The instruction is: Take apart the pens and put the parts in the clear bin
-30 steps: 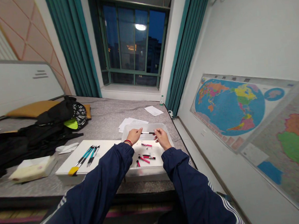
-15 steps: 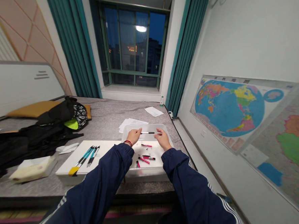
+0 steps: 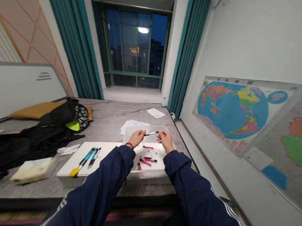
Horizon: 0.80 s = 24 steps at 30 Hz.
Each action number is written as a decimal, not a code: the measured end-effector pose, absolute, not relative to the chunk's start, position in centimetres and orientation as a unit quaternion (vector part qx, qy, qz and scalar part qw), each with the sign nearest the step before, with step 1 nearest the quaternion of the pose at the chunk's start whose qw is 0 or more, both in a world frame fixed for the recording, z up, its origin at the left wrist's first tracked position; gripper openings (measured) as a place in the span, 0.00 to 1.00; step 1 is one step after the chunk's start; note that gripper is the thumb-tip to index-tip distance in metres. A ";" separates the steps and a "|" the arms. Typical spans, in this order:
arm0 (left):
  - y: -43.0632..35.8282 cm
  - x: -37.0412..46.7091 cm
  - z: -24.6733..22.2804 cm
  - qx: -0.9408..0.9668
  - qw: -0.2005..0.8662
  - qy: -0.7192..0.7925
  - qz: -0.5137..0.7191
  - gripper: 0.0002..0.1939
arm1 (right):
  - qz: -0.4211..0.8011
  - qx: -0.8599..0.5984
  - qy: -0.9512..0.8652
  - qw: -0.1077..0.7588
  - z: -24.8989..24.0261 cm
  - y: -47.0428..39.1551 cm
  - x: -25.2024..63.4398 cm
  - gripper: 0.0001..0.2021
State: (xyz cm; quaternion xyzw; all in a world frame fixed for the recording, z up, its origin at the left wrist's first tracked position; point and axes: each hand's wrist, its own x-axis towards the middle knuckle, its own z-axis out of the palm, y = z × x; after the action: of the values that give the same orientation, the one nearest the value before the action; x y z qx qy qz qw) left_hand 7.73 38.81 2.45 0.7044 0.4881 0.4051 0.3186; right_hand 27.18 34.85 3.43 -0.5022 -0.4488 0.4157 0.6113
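Note:
A slim pen (image 3: 151, 133), white in the middle with black ends, is held level above a clear plastic bin (image 3: 164, 128). My left hand (image 3: 137, 138) pinches its left end between thumb and fingers. At the other end, the fingertips of my right hand (image 3: 165, 140) close on the dark tip. Below, on the white floor of the bin, lie several red and black pen parts (image 3: 145, 161), along with a single red piece (image 3: 148, 147) and some tiny bits. Both hands are over the bin.
Left of the bin, a white box (image 3: 67, 174) carries several blue and black pens (image 3: 88, 157) and a yellow-tipped item (image 3: 74, 172). Farther left are a tissue pack (image 3: 33, 170) and a black backpack (image 3: 27, 144). Paper sheets (image 3: 132, 125) and a small bottle (image 3: 163, 102) lie beyond.
My right hand has moved onto the pen's right end, which it was apart from before. The pen now tilts slightly up to the right, and my left hand has shifted a little right.

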 end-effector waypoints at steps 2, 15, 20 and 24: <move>38.8 7.8 2.5 0.712 0.321 0.467 0.415 0.25 | 0.420 -0.507 -0.400 0.638 3.5 34.9 27.4 0.18; 38.0 8.0 2.1 0.733 0.396 0.462 0.305 0.16 | 0.460 -0.511 -0.331 0.646 3.6 35.0 27.6 0.15; 38.1 7.9 1.8 0.752 0.361 0.450 0.318 0.17 | 0.476 -0.518 -0.331 0.629 3.8 34.7 27.5 0.13; 37.8 8.0 2.1 0.752 0.355 0.431 0.349 0.22 | 0.488 -0.527 -0.352 0.600 3.6 34.5 27.5 0.11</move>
State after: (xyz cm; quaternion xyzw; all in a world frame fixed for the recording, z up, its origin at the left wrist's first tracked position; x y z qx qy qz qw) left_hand 7.96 37.76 2.10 0.7521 0.4314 0.3495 0.3551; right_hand 27.48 34.45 3.62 -0.5270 -0.3517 0.4879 0.6004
